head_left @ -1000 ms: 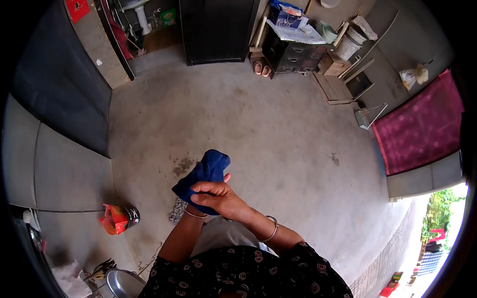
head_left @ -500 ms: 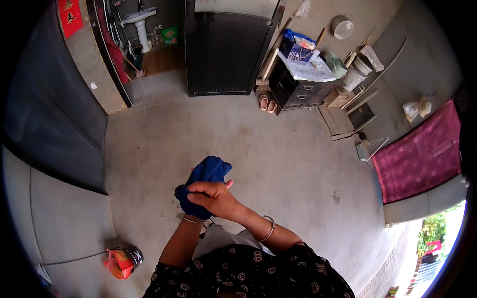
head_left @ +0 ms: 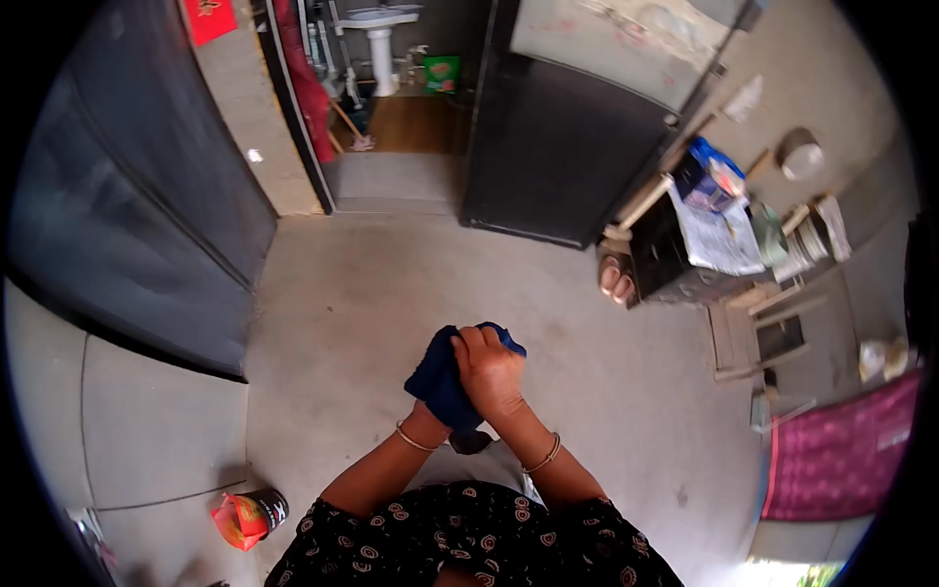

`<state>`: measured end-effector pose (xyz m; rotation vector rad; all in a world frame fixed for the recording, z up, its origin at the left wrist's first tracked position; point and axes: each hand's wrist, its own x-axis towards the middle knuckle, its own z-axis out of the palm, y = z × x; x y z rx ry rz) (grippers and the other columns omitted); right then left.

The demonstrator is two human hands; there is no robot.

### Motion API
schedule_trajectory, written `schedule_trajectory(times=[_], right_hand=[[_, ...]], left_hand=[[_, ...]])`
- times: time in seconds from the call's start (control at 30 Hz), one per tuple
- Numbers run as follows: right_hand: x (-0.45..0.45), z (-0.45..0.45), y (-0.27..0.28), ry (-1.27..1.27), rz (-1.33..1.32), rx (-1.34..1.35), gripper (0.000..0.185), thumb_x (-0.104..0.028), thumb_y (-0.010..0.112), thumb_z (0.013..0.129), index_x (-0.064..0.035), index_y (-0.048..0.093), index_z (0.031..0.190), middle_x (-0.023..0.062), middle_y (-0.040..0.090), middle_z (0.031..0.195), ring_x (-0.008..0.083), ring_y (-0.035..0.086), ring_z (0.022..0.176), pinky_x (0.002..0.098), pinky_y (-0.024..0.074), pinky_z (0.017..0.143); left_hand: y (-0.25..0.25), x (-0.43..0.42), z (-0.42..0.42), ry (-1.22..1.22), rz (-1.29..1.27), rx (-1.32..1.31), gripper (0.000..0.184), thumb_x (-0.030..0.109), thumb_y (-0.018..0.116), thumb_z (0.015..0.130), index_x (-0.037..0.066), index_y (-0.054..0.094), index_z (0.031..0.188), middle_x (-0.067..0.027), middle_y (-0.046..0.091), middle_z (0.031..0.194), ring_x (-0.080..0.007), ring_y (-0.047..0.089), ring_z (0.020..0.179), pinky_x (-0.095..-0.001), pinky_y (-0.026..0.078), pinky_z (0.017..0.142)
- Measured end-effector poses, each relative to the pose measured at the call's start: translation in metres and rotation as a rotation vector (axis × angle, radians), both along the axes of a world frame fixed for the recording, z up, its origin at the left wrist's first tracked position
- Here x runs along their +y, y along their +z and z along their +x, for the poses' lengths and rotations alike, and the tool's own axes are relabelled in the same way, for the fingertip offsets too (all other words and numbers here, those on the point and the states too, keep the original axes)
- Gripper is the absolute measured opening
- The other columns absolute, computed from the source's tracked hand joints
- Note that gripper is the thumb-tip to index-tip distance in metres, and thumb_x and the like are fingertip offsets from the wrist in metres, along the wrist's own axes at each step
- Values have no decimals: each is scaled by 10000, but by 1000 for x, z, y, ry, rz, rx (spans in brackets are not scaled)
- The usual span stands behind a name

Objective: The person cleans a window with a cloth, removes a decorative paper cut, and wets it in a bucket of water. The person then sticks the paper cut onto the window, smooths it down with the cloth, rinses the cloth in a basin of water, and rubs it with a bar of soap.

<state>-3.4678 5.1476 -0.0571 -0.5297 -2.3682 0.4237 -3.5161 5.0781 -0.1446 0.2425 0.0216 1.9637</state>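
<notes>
A dark blue cloth (head_left: 439, 374) is bunched between my hands in front of my body. My right hand (head_left: 492, 372) lies over the cloth with its fingers curled down onto it, and one corner sticks out past the knuckles. Below the cloth, the heel of my left hand (head_left: 427, 423) shows above a bracelet. The cloth covers the rest of that hand, so its fingers are hidden.
A black fridge (head_left: 558, 147) stands ahead, beside a doorway to a room with a white washbasin (head_left: 380, 20). To the right are slippers (head_left: 616, 281) and a paper-topped cabinet (head_left: 719, 235). A black bucket with a red bag (head_left: 242, 520) sits lower left.
My view has turned left. My right hand has shifted from across the cloth's lower part to its upper right side, fingers now pointing forward. The left fingertips seen earlier are now hidden.
</notes>
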Motion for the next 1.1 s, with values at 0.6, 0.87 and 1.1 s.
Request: schedule_trajectory(times=[0.6,0.87,1.1], right_hand=[[166,-368,-13,202,-86,109,68,-127,673,821,-108,644,880,77,594,815,272,624,629,348,502,540],[237,-482,-10,178,-330,105,50,-50,652,831,-76,638,871,98,596,781,264,598,586,336,471,515],[326,-569,-35,211,-412,63,29,-34,643,832,-21,635,856,123,600,766,227,567,565,320,451,522]], left_hand=[[67,125,-357,822,-1218,2078,182,250,584,799,105,578,910,-75,553,901,-243,532,891,-362,377,763],[103,168,-522,830,-1040,2177,407,249,733,705,124,635,1080,-77,592,1064,-271,527,1052,-408,394,870],[97,214,-636,920,-1160,2181,414,251,710,713,127,649,1103,-98,597,1080,-292,508,1101,-433,370,949]])
